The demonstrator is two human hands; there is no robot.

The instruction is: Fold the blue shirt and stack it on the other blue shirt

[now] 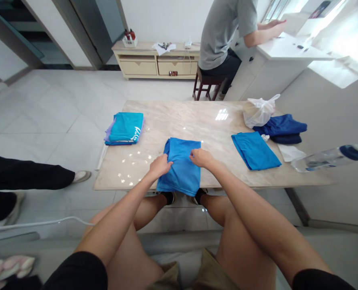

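Observation:
A blue folded garment (183, 169) lies in front of me at the near edge of the table, its lower hem hanging a little over that edge. My left hand (161, 165) is closed on its left side, fingers curled at the fabric. On the opposite side, my right hand (201, 157) pinches the cloth near the upper right edge. To the left sits a stack of folded clothes (124, 127), teal with white lettering on top and lilac showing beneath. Another folded blue garment (255, 150) rests on the right part of the table.
Toward the table's (166, 110) right end are a white plastic bag (259, 112), dark blue clothes (283, 125), white paper (290, 153) and a clear bottle (326, 159). Beyond, a person (221, 36) sits on a stool (207, 82). Another person's leg (30, 171) is at left.

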